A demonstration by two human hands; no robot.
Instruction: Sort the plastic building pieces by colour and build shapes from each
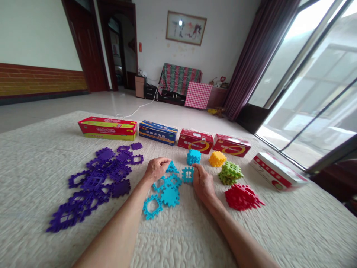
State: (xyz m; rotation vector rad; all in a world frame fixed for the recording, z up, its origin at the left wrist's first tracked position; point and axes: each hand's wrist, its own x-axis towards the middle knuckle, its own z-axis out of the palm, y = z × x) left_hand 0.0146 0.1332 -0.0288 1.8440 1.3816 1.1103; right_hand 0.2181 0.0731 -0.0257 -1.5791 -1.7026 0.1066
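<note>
Between the thumb and fingers of my left hand [158, 168] is a light-blue triangular interlocking tile [172, 167]. My right hand [204, 181] pinches a light-blue square tile with a window cutout [187, 175] by its right edge. The two tiles are apart. Just below them, on the cloth, lie several loose light-blue tiles, among them a solid one [170, 196] and an open frame [153, 207]. Beyond my right hand stands a stack of light-blue tiles [193, 157].
Purple tiles [93, 182] spread across the left of the pale quilted cloth [173, 238]. Yellow [217, 159], green [230, 172] and red tiles [242, 197] are piled at the right. A red-and-yellow box [108, 128], a blue box [158, 133], two red boxes [195, 141] and a white-and-red box [279, 171] stand behind.
</note>
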